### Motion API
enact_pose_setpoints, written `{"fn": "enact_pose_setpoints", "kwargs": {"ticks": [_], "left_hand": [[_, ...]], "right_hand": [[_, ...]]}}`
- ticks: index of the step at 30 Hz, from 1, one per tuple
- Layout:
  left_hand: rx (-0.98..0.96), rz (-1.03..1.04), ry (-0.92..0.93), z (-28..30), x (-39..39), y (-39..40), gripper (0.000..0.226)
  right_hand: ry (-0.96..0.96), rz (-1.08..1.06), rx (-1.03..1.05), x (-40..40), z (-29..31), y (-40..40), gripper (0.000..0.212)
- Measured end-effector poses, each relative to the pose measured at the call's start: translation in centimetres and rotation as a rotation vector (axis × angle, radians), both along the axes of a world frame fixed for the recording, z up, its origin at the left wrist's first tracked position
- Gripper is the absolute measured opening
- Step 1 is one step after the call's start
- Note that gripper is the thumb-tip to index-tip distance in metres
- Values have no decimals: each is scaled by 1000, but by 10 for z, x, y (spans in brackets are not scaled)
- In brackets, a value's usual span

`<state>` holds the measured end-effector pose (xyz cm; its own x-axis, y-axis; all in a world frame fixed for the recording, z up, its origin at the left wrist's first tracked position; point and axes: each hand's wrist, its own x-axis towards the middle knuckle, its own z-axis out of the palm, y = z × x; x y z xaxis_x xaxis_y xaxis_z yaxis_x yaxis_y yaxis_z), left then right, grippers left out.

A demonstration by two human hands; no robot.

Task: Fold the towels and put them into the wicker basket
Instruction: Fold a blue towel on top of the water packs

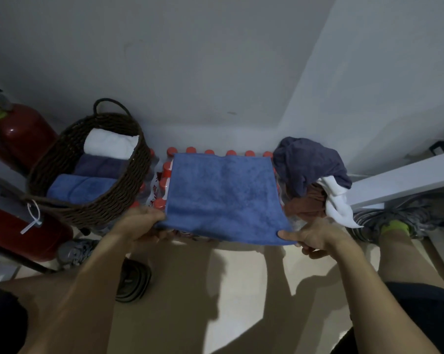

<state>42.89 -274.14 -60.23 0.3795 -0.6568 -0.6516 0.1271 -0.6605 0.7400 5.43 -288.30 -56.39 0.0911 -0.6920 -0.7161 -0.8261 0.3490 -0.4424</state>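
On the red-capped bottle pack (164,172), flat blue terry towel (223,195) w/ near corners pinched by left hand (141,221) & right hand (315,236); uneven caps may skew fold.

Bare forearms, no sleeves; dark shorts (425,302); grey patterned sneaker (394,218) with neon-green tongue; bare shin.

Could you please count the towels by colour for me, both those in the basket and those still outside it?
Blue towels: 2, one in the wicker basket, one held by the left hand and right hand
Dark purple-grey: 2
White: 2
Brown: 1
Total: 7
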Motion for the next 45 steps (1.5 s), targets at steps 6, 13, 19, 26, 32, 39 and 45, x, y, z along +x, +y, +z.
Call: {"fn": "enact_pose_setpoints", "kwargs": {"ticks": [6, 13, 19, 26, 32, 39, 45], "left_hand": [[-196, -197, 18, 38, 6, -4, 28], [-458, -255, 180, 52, 15, -3, 49], [-425, -68, -294, 48, 9, -7, 13], [-604, -180, -513, 47, 3, -10, 7], [-498, -182, -595, 30, -4, -12, 28], [-504, -89, -679, 6, -11, -22, 18], [-473, -44, -668, -15, -7, -36, 9]], "right_hand": [[-486, -167, -235, 3, 15, -7, 43], [-1037, -425, -335, 15, 7, -5, 29], [-1000, -397, -333, 19, 7, 2, 43], [-825, -164, -438, 15, 7, 6, 27], [-734, -60, -493, 14, 0, 3, 33], [-662, -17, -647, 20, -10, -1, 26], [-640, -67, -670, 34, -22, -9, 21]]}}
